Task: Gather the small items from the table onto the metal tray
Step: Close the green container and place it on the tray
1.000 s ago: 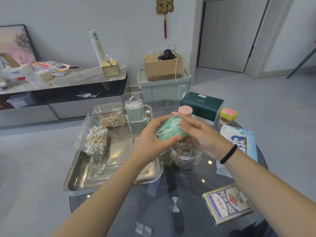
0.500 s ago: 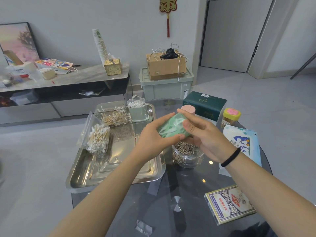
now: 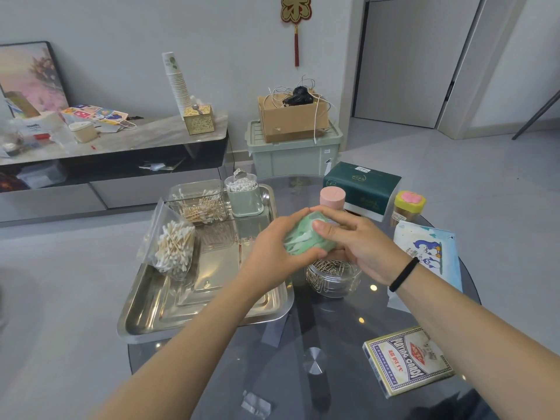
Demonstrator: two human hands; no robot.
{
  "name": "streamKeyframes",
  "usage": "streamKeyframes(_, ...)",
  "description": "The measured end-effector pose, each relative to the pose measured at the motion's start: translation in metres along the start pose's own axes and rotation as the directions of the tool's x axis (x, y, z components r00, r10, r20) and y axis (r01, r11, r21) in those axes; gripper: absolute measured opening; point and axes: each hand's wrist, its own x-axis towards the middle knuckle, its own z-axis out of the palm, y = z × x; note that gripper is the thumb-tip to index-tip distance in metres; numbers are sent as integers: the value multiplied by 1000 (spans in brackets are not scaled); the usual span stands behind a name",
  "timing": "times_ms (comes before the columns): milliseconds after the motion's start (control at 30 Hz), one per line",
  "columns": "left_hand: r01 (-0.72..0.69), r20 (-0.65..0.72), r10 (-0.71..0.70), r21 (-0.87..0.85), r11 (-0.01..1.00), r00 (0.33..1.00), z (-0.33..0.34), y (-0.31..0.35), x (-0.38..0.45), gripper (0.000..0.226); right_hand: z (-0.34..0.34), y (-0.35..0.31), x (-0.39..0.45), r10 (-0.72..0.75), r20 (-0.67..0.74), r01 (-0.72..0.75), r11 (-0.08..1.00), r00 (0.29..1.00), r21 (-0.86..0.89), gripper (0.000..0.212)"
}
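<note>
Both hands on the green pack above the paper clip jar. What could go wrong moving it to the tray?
1. The green pack is held right over the open-looking paper clip jar; a low sweep by the right hand could tip it.
2. The bag of cotton swabs leans on the metal tray; a bump from the left hand may topple it.

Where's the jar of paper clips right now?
The paper clip jar sits on the glass table, just right of the metal tray, directly under the right hand.
</note>
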Motion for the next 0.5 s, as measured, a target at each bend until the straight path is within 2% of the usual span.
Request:
streamKeyframes(100,-31,-6,31,56,998,1000,-7,-2,4,69,6,-4,4,-19,-46,16,998,999,-68,39)
streamKeyframes(200,-23,-50,25,45,999,998,-25,-11,6,63,19,-9,22,27,14,-26,999,1000,-37,43)
streamKeyframes(300,64,-135,-66,-17,998,989,-46,-25,6,54,36,-6,48,105,-18,-104,993,994,46,36)
streamKeyframes(400,138,-167,-144,-42,989,975,-62,-40,7,51,54,2,71,106,-4,-106,994,994,-39,32)
streamKeyframes(500,208,-163,-208,-12,978,965,-69,-62,9,58,70,12,92,119,-35,-122,984,992,-131,38)
